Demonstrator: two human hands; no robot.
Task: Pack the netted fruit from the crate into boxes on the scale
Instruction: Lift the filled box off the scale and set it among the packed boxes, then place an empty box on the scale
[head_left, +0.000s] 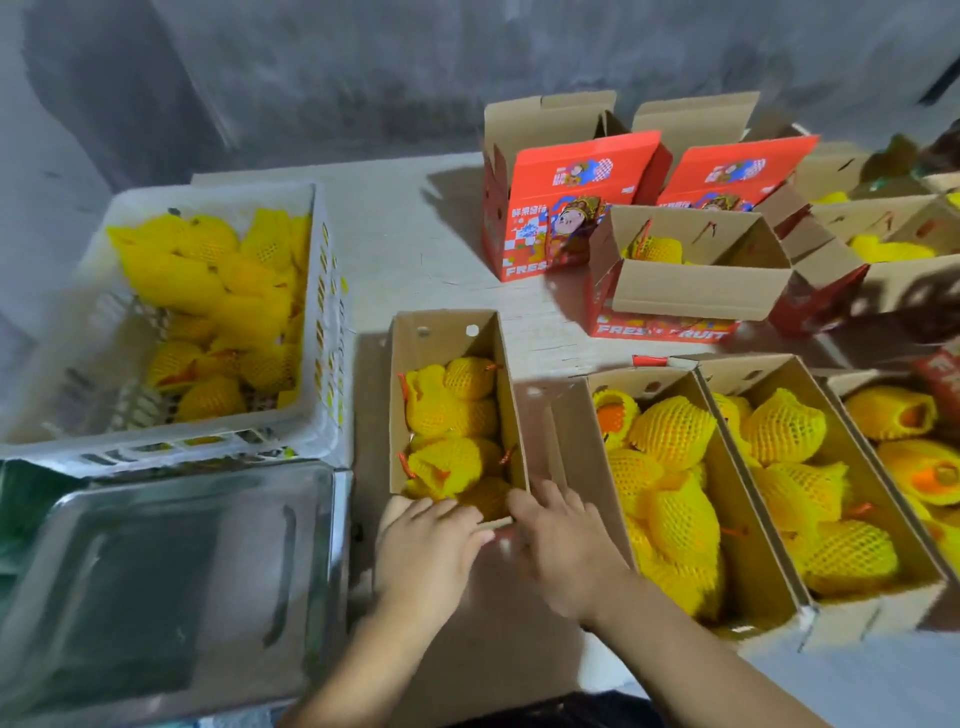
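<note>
Now your left hand (423, 551) and right hand (563, 545) rest flat, fingers straight, grip unclenched, on the box (447, 332) at the tabletop's (415, 218) near edge.

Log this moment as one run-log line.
left hand: on near end of open brown cardboard box | right hand: same | yellow-netted fruit: inside | steel scale tray: bare
</note>
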